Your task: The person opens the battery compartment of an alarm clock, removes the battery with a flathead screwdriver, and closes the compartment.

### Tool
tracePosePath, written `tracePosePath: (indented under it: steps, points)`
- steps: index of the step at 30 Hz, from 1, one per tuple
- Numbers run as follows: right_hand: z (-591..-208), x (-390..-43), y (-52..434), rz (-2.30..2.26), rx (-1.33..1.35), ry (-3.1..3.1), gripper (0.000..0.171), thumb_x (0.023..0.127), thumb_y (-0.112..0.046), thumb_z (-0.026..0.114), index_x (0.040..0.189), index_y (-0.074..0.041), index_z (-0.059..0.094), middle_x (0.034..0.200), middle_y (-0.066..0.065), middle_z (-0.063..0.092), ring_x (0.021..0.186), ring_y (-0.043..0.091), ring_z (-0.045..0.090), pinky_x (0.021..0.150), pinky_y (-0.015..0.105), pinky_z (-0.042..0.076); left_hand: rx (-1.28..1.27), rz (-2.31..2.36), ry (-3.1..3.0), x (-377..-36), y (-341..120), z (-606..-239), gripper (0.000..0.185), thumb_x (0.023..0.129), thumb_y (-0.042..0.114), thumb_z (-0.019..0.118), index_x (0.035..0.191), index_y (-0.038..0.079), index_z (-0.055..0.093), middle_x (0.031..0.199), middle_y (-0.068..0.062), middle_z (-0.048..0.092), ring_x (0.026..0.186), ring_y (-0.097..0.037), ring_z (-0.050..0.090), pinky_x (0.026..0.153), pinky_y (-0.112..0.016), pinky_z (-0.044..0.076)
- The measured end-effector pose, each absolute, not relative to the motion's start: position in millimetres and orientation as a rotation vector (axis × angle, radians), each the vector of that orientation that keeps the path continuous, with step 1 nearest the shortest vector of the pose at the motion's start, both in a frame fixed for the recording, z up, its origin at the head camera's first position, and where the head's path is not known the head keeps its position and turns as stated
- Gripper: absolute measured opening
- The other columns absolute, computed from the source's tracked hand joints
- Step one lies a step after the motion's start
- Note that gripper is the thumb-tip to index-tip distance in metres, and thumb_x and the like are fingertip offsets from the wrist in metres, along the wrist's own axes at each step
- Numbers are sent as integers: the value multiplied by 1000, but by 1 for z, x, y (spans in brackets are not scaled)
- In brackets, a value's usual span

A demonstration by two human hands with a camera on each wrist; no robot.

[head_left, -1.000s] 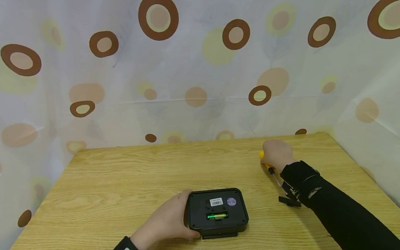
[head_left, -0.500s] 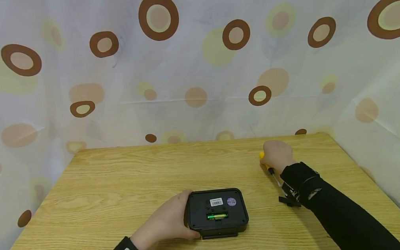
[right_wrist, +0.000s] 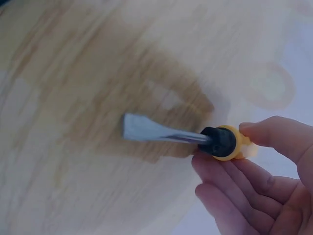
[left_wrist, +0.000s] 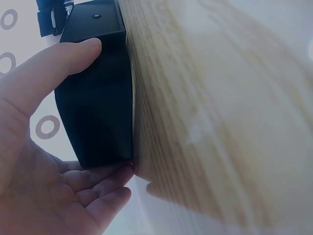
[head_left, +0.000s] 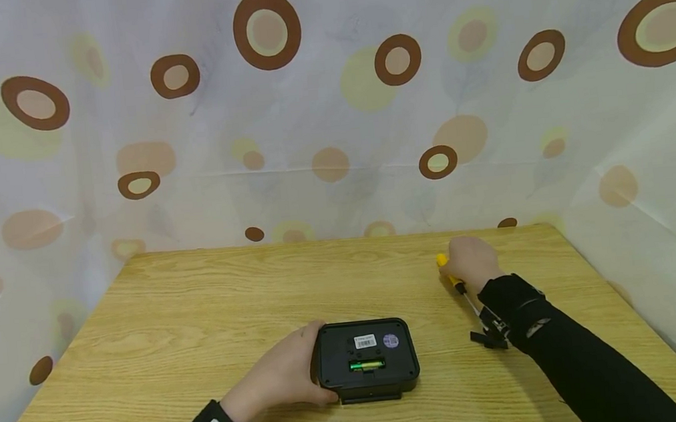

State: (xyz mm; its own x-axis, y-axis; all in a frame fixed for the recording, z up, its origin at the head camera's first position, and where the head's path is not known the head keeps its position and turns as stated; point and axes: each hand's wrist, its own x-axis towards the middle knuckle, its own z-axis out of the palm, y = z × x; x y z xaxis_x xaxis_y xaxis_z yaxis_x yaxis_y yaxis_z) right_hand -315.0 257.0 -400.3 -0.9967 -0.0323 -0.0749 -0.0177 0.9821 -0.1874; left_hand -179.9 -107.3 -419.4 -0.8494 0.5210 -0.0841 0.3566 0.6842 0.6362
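Observation:
A black box-shaped device (head_left: 338,345) lies on the table, its open battery compartment (head_left: 367,365) facing up with a green battery inside. My left hand (head_left: 288,369) grips its left end; in the left wrist view the thumb (left_wrist: 80,54) lies across the black casing (left_wrist: 100,107) and the fingers bend beneath the end. Far to the right, my right hand (head_left: 470,263) pinches the yellow handle of a flat-blade screwdriver (right_wrist: 159,131). In the right wrist view its flattened tip points away from the fingers, with the handle mostly hidden by the hand.
A small black piece (head_left: 488,340), perhaps a cover, lies near the right wrist and is partly hidden by it. The wooden table (head_left: 230,294) ends at a patterned cloth backdrop (head_left: 329,104) behind and at both sides.
My right hand shifts very slightly to the right with the screwdriver, and more of the shaft shows. The left hand and the black device stay put.

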Motion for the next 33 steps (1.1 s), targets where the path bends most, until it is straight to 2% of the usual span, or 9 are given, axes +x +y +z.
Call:
tracePosePath:
  steps: [5, 10, 12, 14, 19, 22, 26, 30, 33]
  points:
    - [-392, -310, 261, -444, -53, 3006, 46, 96, -25, 72, 58, -14, 50, 55, 1, 45, 52, 18, 46, 54, 29, 34, 710, 919, 2631, -180, -107, -420, 116, 65, 29, 103, 155, -7, 39, 136, -18, 65, 116, -25, 64, 99, -47, 53]
    - [-381, -307, 258, -574, -53, 2957, 44, 99, -27, 73, 60, -11, 59, 56, 4, 60, 59, 29, 67, 56, 28, 46, 712, 919, 2630, -181, -108, -421, 117, 65, 29, 102, 156, -7, 39, 137, -18, 65, 117, -25, 64, 99, -48, 53]
    - [-378, -308, 255, -642, -49, 2927, 39, 99, -27, 72, 65, -8, 65, 62, 6, 68, 67, 29, 74, 62, 32, 55, 718, 917, 2632, -181, -109, -421, 117, 65, 29, 102, 156, -8, 39, 137, -19, 65, 117, -26, 64, 99, -47, 53]
    - [-376, -308, 253, -730, -42, 2883, 35, 100, -25, 71, 72, -5, 69, 70, 9, 74, 66, 25, 75, 70, 36, 61, 721, 922, 2628, -181, -109, -422, 117, 65, 29, 102, 156, -8, 39, 138, -19, 64, 118, -26, 64, 99, -48, 53]
    - [-373, -303, 245, -949, -23, 2784, 26, 103, -18, 68, 87, 2, 69, 90, 19, 78, 63, 14, 74, 74, 39, 65, 716, 925, 2626, -181, -109, -421, 117, 66, 29, 102, 157, -8, 38, 140, -19, 63, 120, -27, 63, 101, -50, 53]
    - [-372, -300, 241, -1040, -16, 2745, 23, 105, -15, 65, 100, 7, 67, 97, 24, 78, 73, 23, 78, 73, 38, 65, 710, 927, 2627, -180, -109, -420, 117, 65, 30, 102, 156, -8, 38, 141, -20, 63, 122, -28, 63, 102, -51, 53]
    - [-372, -297, 240, -1157, -19, 2713, 30, 107, -13, 60, 119, 14, 62, 103, 28, 77, 91, 35, 80, 75, 36, 65, 713, 931, 2628, -179, -108, -419, 117, 65, 30, 102, 156, -8, 39, 141, -20, 63, 122, -28, 64, 103, -51, 53]
    - [-373, -295, 241, -1313, -49, 2650, 39, 108, -11, 57, 132, 19, 57, 116, 34, 71, 91, 31, 80, 78, 35, 65, 716, 923, 2629, -180, -108, -420, 117, 66, 30, 102, 156, -8, 38, 140, -19, 64, 120, -27, 64, 101, -50, 53]
    - [-375, -293, 241, -1400, -75, 2600, 40, 109, -11, 57, 133, 20, 56, 122, 37, 68, 89, 24, 80, 80, 35, 65, 720, 920, 2631, -180, -108, -421, 117, 66, 30, 102, 156, -8, 38, 140, -19, 64, 120, -27, 64, 101, -49, 53]
